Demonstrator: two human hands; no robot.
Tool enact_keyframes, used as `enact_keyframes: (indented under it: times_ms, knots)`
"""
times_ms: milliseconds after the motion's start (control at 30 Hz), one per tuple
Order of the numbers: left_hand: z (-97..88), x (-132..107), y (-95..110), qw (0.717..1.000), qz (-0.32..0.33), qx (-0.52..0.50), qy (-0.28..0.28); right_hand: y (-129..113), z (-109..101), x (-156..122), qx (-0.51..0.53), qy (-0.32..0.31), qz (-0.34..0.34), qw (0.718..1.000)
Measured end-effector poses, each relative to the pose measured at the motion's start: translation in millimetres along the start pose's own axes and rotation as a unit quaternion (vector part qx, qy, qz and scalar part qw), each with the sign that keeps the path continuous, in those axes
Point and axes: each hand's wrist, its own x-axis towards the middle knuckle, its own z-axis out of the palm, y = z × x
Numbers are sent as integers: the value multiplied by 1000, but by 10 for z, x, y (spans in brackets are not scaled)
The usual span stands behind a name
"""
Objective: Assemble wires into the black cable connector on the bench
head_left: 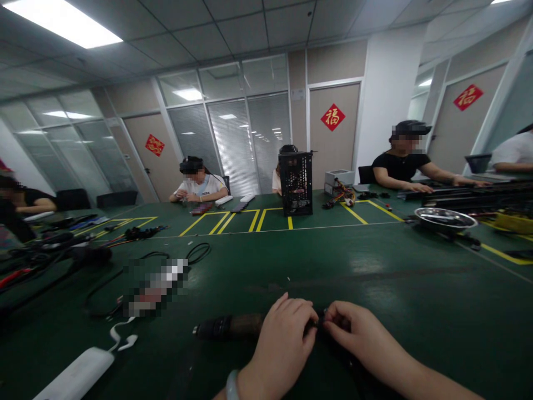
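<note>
Green mat [375, 289] gives passage right of the right hand [362, 339], as far as the steel bowl [444, 218]; black cable [145, 278] and white box [73, 375] obstruct the left.

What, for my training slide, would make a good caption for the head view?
Left hand and right hand pinch a small black part over a green workbench, a co-worker seated beyond.

福 on red diamond door signs [333, 117]
</note>
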Motion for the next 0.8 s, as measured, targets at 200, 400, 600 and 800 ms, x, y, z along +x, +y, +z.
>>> enact_keyframes:
  times_ms: [200,400,600,800]
  knots:
    - [39,0,-22,1000,-7,2,3,-35,-13,-5,6,-9,4,1000]
    - [13,-2,-14,1000,-2,7,-5,-55,-18,-16,1,-11,5,1000]
    - [30,8,-42,1000,1,16,-15,-75,13,6,-21,14,13,1000]
    - [24,-13,14,1000,10,8,-16,-36,84,19,-61,36,26,997]
